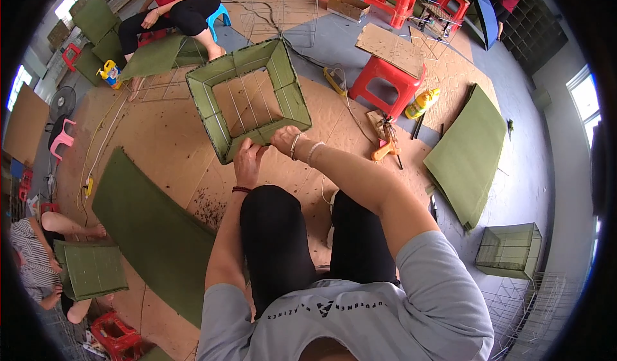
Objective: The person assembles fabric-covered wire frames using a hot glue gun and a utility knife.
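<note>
A: Just beyond the grip, what does my feed show?
B: Green-sided wire frame [288, 91], its near edge pinched in closed left hand [247, 166] and right hand [285, 140]; I judge uneven pulling could skew it.

1. Looks like a four-sided, wire-framed green box [294, 101], roughly square, with dark, speckled edging along the rim.
2. Carries green sheeting on all four walls, creased near the corners.
3. Opens toward the wearer, narrowing in view toward the far side.
4. Shows thin bare wires across that far side, brown floor covering [168, 136] visible between them.
5. Sits turned askew, far edge climbing toward the right.
6. Is held at two spots along the near edge, ahead of the knees [273, 210].
</note>
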Demonstrator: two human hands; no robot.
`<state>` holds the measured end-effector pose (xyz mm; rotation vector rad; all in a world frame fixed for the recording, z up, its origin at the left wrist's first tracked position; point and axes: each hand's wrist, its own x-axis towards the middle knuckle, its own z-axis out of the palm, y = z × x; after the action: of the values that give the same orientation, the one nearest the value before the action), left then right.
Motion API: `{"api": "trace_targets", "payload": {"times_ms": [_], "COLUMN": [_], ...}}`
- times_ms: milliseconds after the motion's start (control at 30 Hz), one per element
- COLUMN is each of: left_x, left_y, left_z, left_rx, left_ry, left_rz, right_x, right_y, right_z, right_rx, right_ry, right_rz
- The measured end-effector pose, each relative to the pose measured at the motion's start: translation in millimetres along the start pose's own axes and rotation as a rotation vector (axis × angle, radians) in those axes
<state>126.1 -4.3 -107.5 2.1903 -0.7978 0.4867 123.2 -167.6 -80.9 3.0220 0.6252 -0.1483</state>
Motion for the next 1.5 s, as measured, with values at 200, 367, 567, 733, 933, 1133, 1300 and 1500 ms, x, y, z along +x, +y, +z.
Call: {"api": "trace_targets", "payload": {"times_ms": [200, 367, 567, 733, 933, 1133, 1300, 1500], "left_x": [-1, -5, -8, -12, -26, -1, 39, 80], "left_y": [-5, -5, -8, -8, -21, -24, -14, 11], "left_z": [0, 4, 8, 2, 11, -30, -59, -41], "left_rx": [0.056, 0.085, 0.058, 0.004, 0.059, -0.023, -0.021, 0.119], "left_ry": [0.015, -0.036, -0.029, -0.092, -0.152, -0.214, -0.293, -0.436], "left_rz": [-0.014, -0.016, -0.015, -0.084, 0.092, 0.234, 0.083, 0.232], "right_x": [1, -3, 7, -1, -6, 15, -12, -85], "right_y": [-6, -4, 25, 84, 97, 80, 76, 96], "right_z": [0, 7, 0, -32, -5, -30, -23, -3], "right_rx": [-0.096, -0.122, 0.021, 0.497, 0.605, 0.603, 0.613, 0.965], "right_ry": [0.089, 0.121, 0.065, 0.629, 0.197, 0.179, 0.332, 0.527], "right_rz": [0.020, 0.031, 0.163, 0.595, 0.537, 0.622, 0.625, 0.723]}}
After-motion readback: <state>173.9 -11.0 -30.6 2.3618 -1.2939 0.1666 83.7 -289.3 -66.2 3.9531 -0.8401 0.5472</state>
